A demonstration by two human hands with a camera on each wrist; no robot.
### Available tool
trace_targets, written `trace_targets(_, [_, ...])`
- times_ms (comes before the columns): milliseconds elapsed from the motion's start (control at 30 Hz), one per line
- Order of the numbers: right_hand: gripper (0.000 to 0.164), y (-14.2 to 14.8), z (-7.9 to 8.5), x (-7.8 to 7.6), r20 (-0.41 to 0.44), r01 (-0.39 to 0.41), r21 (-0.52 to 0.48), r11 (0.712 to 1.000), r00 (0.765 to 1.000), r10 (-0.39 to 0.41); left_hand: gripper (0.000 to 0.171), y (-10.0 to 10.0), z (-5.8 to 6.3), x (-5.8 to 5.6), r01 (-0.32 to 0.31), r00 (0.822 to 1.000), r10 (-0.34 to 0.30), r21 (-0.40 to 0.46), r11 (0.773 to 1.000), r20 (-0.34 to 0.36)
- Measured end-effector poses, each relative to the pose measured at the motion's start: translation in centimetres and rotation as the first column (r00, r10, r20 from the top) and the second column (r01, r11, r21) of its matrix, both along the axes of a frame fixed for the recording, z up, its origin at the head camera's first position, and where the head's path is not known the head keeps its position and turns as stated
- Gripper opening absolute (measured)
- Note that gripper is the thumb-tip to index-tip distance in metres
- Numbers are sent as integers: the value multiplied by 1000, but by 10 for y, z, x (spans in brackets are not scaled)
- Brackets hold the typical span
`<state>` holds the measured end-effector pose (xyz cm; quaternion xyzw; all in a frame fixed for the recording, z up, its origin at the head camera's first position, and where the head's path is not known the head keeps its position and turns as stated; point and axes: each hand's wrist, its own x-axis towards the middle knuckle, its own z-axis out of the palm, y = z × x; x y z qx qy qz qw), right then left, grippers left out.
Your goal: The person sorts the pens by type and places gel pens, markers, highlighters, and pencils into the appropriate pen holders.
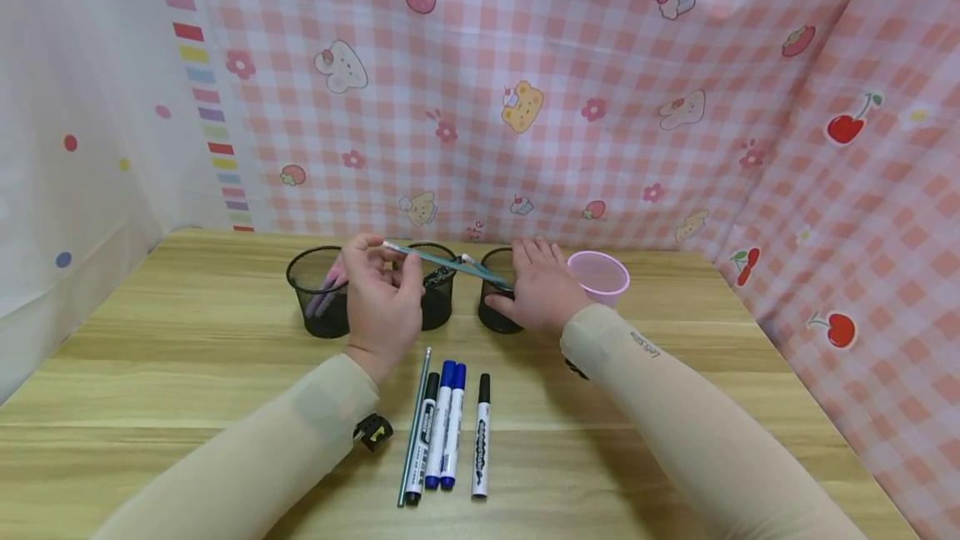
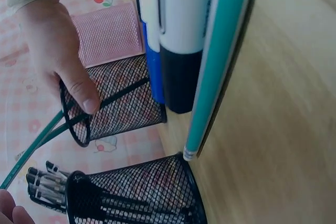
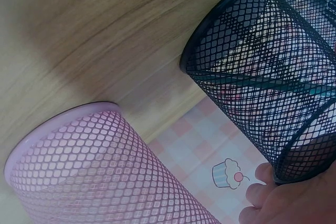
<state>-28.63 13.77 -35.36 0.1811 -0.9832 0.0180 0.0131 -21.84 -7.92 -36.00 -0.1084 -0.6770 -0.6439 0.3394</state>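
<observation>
My left hand [image 1: 386,298] pinches a green pencil [image 1: 431,257] near its white eraser end. The pencil slants down to the right, its far end at the mouth of a black mesh pen holder [image 1: 498,319]. Another green pencil [image 2: 52,132] leans in that same holder; part of it shows through the mesh in the right wrist view. With thumb and fingers on opposite sides of the rim, my right hand [image 1: 543,290] grips this holder. In the left wrist view only fingertips [image 2: 13,213] of the left hand appear, at the lower left corner.
To the left stand a black mesh holder with black pens [image 1: 438,307] and another with pink and purple pens [image 1: 322,319]. A pink mesh holder [image 1: 600,273] is at the right. Nearer lie a pencil [image 1: 415,432], blue markers [image 1: 444,423] and black-capped markers [image 1: 482,440].
</observation>
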Motion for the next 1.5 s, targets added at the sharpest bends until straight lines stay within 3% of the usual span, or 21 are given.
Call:
trace_targets(300, [102, 0, -2, -1, -17, -1, 1, 1000, 1000, 1, 33, 8, -6, -1, -39, 998, 42, -60, 997, 45])
trace_targets(933, [102, 1, -2, 0, -35, -12, -10, 1000, 999, 12, 18, 14, -8, 2, -15, 986, 49, -203, 979, 162])
trace_targets(1367, [102, 1, -4, -2, -51, -20, -4, 1000, 998, 20, 22, 15, -3, -1, -81, 982, 138, -376, 923, 128])
trace_targets(1500, [101, 1, -3, -2, -46, -17, -8, 1000, 999, 16, 23, 13, 1, -2, -77, 978, 151, -414, 907, 147])
